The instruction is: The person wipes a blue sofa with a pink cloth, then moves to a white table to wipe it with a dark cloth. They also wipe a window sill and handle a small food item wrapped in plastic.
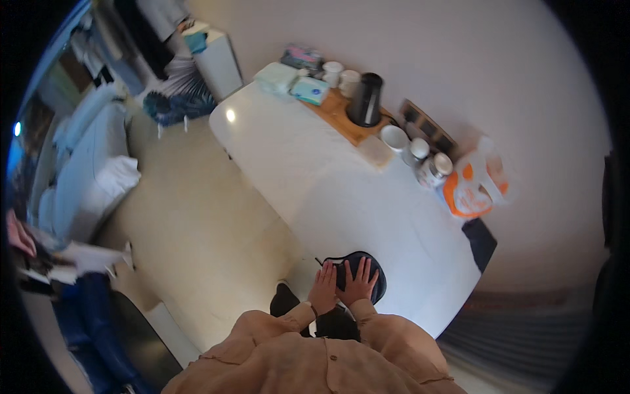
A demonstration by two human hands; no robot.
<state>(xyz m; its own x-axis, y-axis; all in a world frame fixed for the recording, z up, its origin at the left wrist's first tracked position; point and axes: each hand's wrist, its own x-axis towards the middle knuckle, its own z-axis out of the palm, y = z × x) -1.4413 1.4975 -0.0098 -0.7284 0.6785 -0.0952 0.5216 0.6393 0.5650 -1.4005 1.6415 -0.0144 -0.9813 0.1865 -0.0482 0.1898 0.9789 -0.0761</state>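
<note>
A dark, rounded fabric article [380,288], perhaps a cap or a pouch, lies on the near part of the white table [275,162]. Its rim looks edged with black piping, and a short dark end sticks out at the left. My left hand [323,290] rests flat on its left side, fingers close together and straight. Flat on its middle and right lies my right hand [358,285], the fingers spread. Neither hand grips it. Much of the article is hidden under both hands.
Along the wall stand a black kettle [365,101] on a wooden tray [334,115], white cups [393,138], lidded jars [434,170], tissue packs [310,90] and an orange-white plastic bag [470,189]. A dark cloth [480,242] overhangs the right edge. A light blue sofa [91,162] stands left.
</note>
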